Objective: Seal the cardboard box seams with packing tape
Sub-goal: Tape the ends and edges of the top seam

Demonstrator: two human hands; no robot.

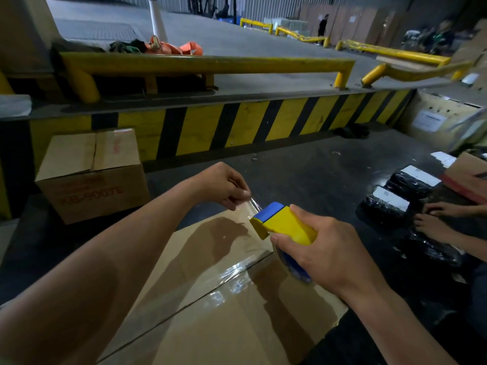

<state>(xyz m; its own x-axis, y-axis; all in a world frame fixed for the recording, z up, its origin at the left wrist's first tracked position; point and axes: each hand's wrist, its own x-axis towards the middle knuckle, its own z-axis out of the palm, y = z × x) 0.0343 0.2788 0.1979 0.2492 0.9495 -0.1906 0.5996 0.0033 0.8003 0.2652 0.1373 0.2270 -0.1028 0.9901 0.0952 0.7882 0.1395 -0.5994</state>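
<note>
While right hand [320, 243] grips dispenser [282, 223], left fingers [237, 198] apparently pinch tape [251, 206] end.

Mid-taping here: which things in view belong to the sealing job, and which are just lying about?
In use:
- brown cardboard box
- yellow-and-blue tape dispenser, gripped by right hand
- clear tape strip, pinched by left hand

Lying about:
- printed cardboard carton
- black wrapped parcels
- orange cloth

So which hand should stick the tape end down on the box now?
Probably the left hand. It already pinches the loose end of the clear tape just above the cardboard box, while the right hand is busy gripping the yellow dispenser.
</note>
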